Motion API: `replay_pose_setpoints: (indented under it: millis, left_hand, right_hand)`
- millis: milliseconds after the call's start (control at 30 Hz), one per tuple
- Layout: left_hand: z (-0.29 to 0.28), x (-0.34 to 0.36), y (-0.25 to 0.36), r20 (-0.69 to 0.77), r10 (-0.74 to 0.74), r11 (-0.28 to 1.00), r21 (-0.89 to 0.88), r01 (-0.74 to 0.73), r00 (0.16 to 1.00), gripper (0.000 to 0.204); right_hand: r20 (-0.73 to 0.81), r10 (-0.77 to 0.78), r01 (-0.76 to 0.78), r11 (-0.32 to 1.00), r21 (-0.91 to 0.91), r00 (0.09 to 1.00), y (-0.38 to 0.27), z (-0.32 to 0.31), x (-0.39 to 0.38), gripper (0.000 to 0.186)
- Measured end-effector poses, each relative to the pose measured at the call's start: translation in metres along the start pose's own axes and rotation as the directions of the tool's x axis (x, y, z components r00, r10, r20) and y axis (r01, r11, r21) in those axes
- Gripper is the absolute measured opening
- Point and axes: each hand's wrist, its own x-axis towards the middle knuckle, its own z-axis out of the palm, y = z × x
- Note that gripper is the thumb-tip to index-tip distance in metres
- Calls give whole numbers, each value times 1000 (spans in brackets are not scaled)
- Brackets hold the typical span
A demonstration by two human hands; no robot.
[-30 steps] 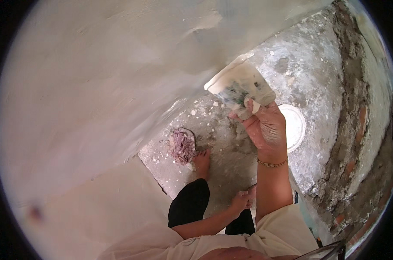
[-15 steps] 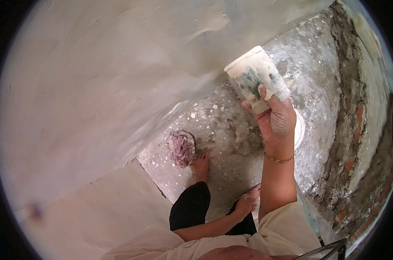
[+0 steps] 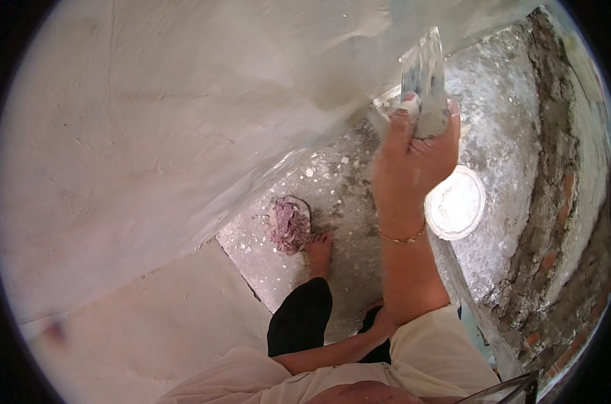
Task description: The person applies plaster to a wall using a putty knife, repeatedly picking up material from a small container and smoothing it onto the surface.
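Observation:
My right hand [image 3: 416, 161] grips a wide, flat putty knife [image 3: 423, 77], its blade smeared with pale plaster. The blade points up and away, close to the lower part of the smooth greyish wall [image 3: 204, 108]; I cannot tell whether it touches. My thumb lies along one side and my fingers are on the other. My left forearm [image 3: 332, 353] crosses low in front of my body. Behind my right arm, my left hand is mostly hidden, and its fingers do not show.
A round white tub or lid [image 3: 455, 203] stands right of my right wrist. Beside my bare foot [image 3: 320, 252] sits a crumpled purplish cloth [image 3: 290, 227]. White flecks dot the rough floor [image 3: 346, 222]. At the right runs a broken edge [image 3: 544, 168] with exposed brick.
My right hand has turned over and moved up with the putty knife, which now shows nearly edge-on. The white round thing has come into fuller view. My left hand has become hidden.

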Motion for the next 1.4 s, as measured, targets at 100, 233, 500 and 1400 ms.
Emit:
replay_pose_setpoints:
  millis: [100, 233, 500, 1400]
  left_hand:
    - [5, -6, 7, 30, 37, 996, 76, -39, 999, 45]
    - [5, -10, 12, 47, 88, 981, 171, -95, 995, 49]
    - [3, -9, 18, 72, 150, 925, 341, -165, 986, 56]
    - [1, -3, 29, 121, 230, 888, 380, -259, 966, 41]
  right_hand:
    - [-42, -94, 88, 987, -136, 995, -10, 15, 3, 31]
    - [57, -89, 104, 914, -391, 994, -28, 52, 3, 36]
    - [243, -210, 203, 978, 57, 947, -32, 15, -23, 37]
    - [354, 617, -674, 419, 609, 703, -59, -18, 40, 13]
